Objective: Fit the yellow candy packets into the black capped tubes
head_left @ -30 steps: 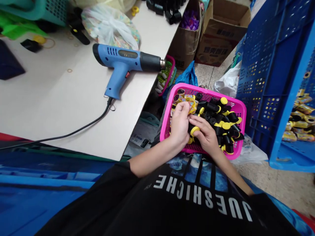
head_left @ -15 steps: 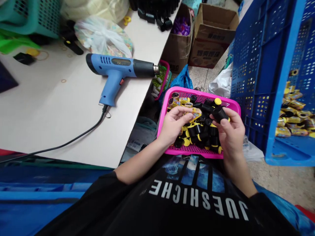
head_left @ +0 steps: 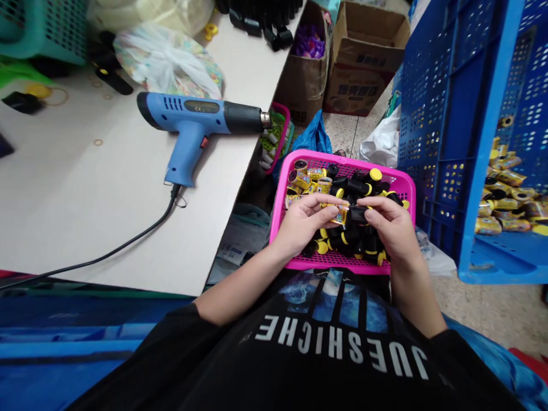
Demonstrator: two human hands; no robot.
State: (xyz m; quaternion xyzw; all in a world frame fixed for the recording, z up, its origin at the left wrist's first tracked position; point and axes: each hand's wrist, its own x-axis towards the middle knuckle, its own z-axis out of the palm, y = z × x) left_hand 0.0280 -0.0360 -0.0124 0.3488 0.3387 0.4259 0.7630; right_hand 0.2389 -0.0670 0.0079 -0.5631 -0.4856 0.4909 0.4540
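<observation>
Over a pink basket (head_left: 342, 265), my two hands meet. Between the thumb and fingers of my left hand (head_left: 306, 220) is a printed yellow plastic sleeve (head_left: 341, 214), pinched at its left end. My right hand (head_left: 391, 225) grips a small black cylinder (head_left: 356, 214), which lies level with its left end at the sleeve's right opening. How far the cylinder is inside the sleeve, I cannot tell. Below, the basket holds several black cylinders with yellow caps (head_left: 342, 241). Wrapped yellow pieces (head_left: 300, 180) lie at its far left.
A blue heat gun (head_left: 188, 120) lies on the white table (head_left: 128, 228) at the left, its nozzle over the edge. To the right stands a tall blue crate (head_left: 488, 142) with wrapped pieces inside. Cardboard boxes (head_left: 357, 63) sit on the floor behind.
My right hand has moved left and turned the black cylinder level, bringing it to the sleeve. My left hand has lowered slightly, and the sleeve now looks opened into a tube.
</observation>
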